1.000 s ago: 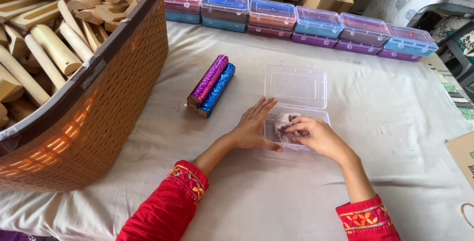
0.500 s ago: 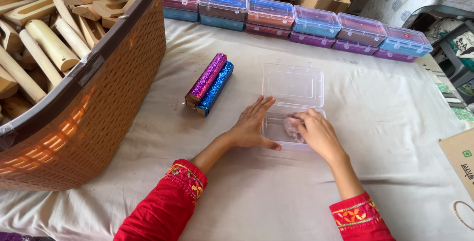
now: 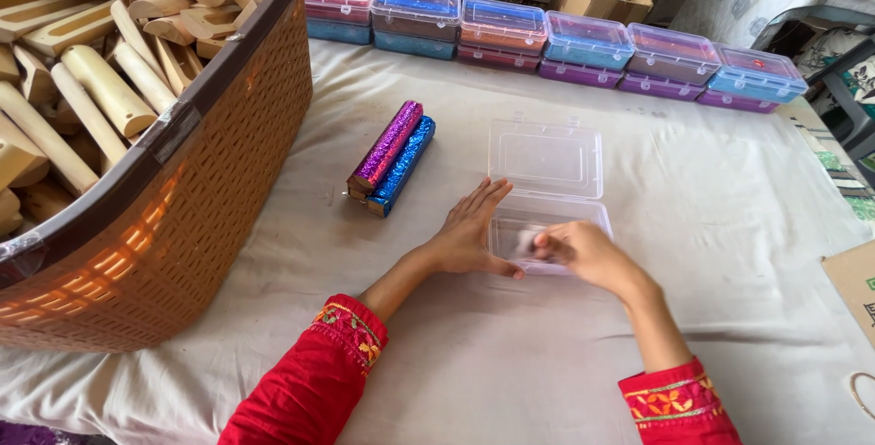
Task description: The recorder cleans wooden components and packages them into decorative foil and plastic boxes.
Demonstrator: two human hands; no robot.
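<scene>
A clear plastic box [image 3: 591, 212] lies on the white cloth with its hinged lid [image 3: 545, 157] flat open behind it. My left hand [image 3: 472, 231] rests flat against the box's left side, fingers apart. Inside the box, my right hand [image 3: 583, 255] has its fingers closed around a small pale thing [image 3: 528, 244] that is blurred. Just left of the box lie two glittery sticks side by side, one purple [image 3: 387, 145] and one blue [image 3: 402, 167].
A large brown woven basket [image 3: 200, 172] full of pale wooden pieces stands at the left. Several closed boxes of coloured glitter sticks [image 3: 547, 40] line the far edge. A cardboard corner [image 3: 852, 286] shows at the right.
My right hand has slid left inside the box toward its near left corner. My left hand has stayed flat by the box's left side.
</scene>
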